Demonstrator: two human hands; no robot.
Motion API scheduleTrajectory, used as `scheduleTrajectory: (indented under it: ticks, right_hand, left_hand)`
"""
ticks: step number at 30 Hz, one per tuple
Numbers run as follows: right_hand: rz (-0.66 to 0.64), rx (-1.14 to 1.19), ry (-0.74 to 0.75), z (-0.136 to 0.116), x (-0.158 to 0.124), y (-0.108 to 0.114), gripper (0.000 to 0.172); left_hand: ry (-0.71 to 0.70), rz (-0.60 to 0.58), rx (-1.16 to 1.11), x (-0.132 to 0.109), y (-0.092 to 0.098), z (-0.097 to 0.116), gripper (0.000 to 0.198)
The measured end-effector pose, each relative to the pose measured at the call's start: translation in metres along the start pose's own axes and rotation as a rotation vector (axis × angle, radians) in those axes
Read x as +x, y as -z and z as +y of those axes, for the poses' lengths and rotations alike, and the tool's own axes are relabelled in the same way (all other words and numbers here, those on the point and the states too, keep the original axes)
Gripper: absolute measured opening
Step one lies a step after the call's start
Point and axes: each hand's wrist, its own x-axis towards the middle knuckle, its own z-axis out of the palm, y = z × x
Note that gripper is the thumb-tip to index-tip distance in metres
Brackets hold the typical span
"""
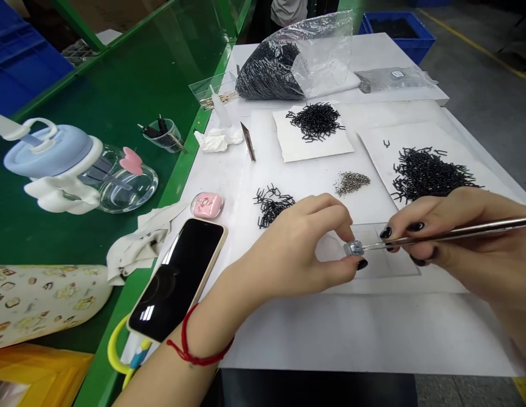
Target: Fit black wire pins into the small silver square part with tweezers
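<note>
the left hand (283, 249) made a narrow pinch, its thumb and forefinger closed on a small glinting clear-and-metal part (353, 247), which sat just above a clear plastic sheet (398, 263) on a white work surface (356, 339). the right hand (457, 243) held a slim steel tool (474, 232) in a pen grip; it may have been tweezers, but i could not tell whether its tip was open or closed. the tool's long axis ran almost level, and the part lay at nine o'clock from the right hand's grip, with the tool's tip reaching it. the left hand was nearer, touching the part directly.

from the part, a loose heap of black wire staples (273, 204) lay at ten o'clock, a larger heap of black staples (432, 175) at one o'clock, and a small pile of grey grains (351, 183) at twelve o'clock. farther off at nine o'clock, a phone (175, 280) lay beside the left wrist, and a clear bag of black staples (271, 73) lay at eleven o'clock.
</note>
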Motion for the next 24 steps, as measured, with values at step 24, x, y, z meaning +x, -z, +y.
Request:
scheduleTrajectory:
  ticks: [24]
  right_hand:
    - [-0.039, 0.063, -0.068, 0.0002, 0.0002, -0.0059, 0.020]
  left_hand:
    - [0.017, -0.011, 0.022, 0.0009, 0.0017, 0.0029, 0.010]
